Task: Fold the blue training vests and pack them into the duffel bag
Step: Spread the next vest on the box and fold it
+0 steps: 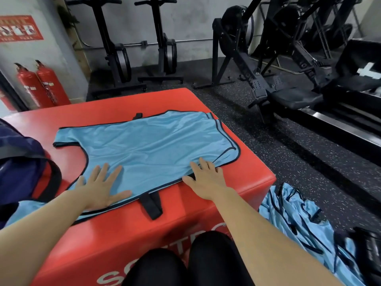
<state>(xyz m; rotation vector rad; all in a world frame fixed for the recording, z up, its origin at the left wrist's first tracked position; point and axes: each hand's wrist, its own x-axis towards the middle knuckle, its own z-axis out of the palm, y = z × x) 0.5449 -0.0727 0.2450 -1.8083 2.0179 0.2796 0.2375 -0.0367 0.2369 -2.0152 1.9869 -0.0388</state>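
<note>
light blue mesh training vest (152, 141) spread flat on red padded box (216, 203), left hand (101, 186) and right hand (206, 178) pressing near edge, fingers straight, blue vest pile (299, 219) on floor

Light-blue vest (152, 139), black trim; red box (206, 195)

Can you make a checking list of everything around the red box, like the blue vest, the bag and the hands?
Surface: red padded box.
Job's things: blue vest spread flat on it; duffel bag at left; other vests heaped on floor, right.
Clutter: dark object beside the heap, unclear.
Hands: left hand flat on vest; right hand flat at its near edge.
Cables: nothing seen.
Surroundings: rowing machines, fire extinguishers.
</note>
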